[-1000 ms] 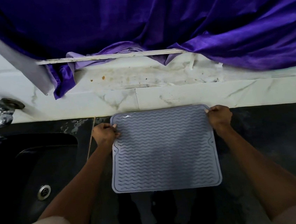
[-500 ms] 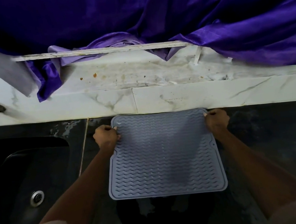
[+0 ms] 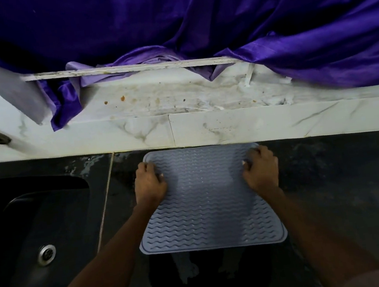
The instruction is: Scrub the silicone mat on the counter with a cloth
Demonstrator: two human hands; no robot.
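One head-worn camera looks steeply down from close above the dark counter (image 3: 341, 174), facing its back edge and the wall.

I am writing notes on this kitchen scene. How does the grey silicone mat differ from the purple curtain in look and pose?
The silicone mat is grey with raised wavy ridges; the purple curtain is smooth and shiny. The mat lies flat on the black counter; the curtain hangs in loose folds above the marble ledge. The left hand and right hand rest on the mat; nothing touches the curtain. Both look soft and bendable.
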